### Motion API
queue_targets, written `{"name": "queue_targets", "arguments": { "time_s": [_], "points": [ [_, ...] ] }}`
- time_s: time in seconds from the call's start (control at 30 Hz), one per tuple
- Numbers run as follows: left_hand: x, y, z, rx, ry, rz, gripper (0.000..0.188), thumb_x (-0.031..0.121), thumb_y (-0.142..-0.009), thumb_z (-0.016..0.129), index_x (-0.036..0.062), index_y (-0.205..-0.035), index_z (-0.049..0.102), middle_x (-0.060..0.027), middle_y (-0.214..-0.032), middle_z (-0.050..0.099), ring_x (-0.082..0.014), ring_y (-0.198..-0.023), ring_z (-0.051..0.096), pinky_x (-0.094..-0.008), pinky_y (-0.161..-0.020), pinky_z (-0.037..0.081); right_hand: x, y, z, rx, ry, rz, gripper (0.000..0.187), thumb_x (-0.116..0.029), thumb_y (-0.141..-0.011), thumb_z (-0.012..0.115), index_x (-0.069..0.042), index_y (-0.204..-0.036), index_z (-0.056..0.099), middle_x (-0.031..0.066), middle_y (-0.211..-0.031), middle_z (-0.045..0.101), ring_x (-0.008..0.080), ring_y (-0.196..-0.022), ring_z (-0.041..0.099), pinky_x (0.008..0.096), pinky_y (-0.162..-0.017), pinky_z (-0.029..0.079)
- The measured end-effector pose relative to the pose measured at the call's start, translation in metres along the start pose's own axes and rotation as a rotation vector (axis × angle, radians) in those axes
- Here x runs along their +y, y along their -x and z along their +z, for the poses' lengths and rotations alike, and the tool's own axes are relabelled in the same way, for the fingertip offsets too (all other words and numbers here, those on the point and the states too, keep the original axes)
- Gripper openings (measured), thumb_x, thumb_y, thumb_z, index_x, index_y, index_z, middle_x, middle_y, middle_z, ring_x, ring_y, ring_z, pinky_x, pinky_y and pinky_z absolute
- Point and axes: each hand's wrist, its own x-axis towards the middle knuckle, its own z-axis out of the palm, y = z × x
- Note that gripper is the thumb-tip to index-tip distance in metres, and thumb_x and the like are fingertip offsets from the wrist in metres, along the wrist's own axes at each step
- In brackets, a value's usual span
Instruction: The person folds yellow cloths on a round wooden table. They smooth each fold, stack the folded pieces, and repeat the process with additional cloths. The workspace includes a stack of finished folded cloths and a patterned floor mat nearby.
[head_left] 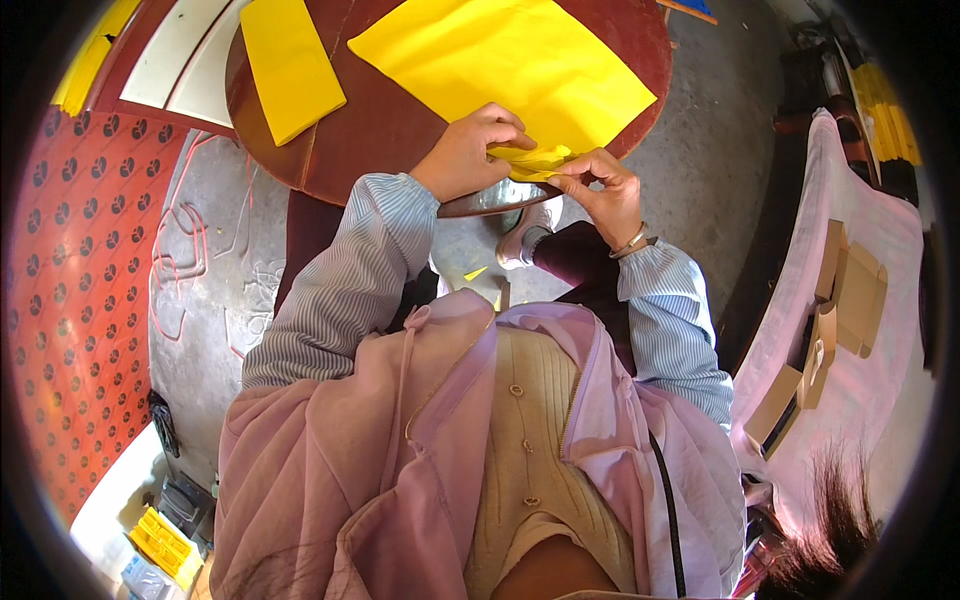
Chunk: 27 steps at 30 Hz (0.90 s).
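Note:
A large sheet of yellow paper (520, 70) lies on the round brown table (390, 140), its near corner at the table's front edge. My left hand (475, 150) has its fingers curled on that corner, where the paper is folded and crumpled. From the other side, my right hand (605, 190) pinches the same folded edge between thumb and fingers. To the left on the table rests a narrow folded stack of yellow paper (290, 70). Whether the large piece is one sheet or several, I cannot tell.
Open cardboard boxes (855, 290) lie on a pink cloth-covered surface (880, 400) at the right. A red patterned panel (90, 300) stands at the left, beside a reddish cable (195, 240) on the concrete floor. A yellow bundle (165, 545) sits at lower left.

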Motion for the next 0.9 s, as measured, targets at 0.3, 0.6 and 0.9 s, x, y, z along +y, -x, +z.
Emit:
{"name": "queue_targets", "arguments": {
  "time_s": [0.3, 0.6, 0.9],
  "points": [
    [0.001, 0.002, 0.006, 0.057, -0.051, 0.002, 0.032, 0.008, -0.084, 0.078, 0.0061, -0.116, 0.079, -0.0108, -0.123, 0.067, -0.0299, -0.114, 0.069, -0.0366, -0.099, 0.055, 0.001, -0.003, -0.001, 0.023, -0.036, 0.043, 0.02, -0.009, -0.084, 0.091, -0.002, -0.098, 0.077, 0.0048, -0.097, 0.073, 0.0133, -0.081, 0.067, 0.0278, -0.075, 0.055],
    [0.011, -0.002, 0.063, 0.373, -0.128, 0.029, 0.02, 0.012, -0.088, 0.079, 0.0014, -0.105, 0.077, -0.0171, -0.119, 0.067, -0.0361, -0.108, 0.068, -0.0415, -0.093, 0.056, -0.012, -0.011, -0.018, 0.068, 0.523, -0.315, 0.056, -0.013, -0.074, 0.08, -0.014, -0.129, 0.068, 0.0075, -0.128, 0.07, 0.0294, -0.121, 0.062, 0.0486, -0.115, 0.038],
    [0.038, -0.02, 0.076, 0.18, -0.191, 0.034, 0.035, 0.018, -0.086, 0.079, 0.0, -0.115, 0.074, -0.0205, -0.121, 0.063, -0.0403, -0.118, 0.06, -0.047, -0.106, 0.048, -0.001, -0.018, -0.045, -0.015, 0.722, -0.405, 0.038, -0.02, -0.073, 0.089, -0.016, -0.109, 0.078, 0.0016, -0.11, 0.077, 0.0229, -0.113, 0.071, 0.0561, -0.123, 0.036]
  ]
}}
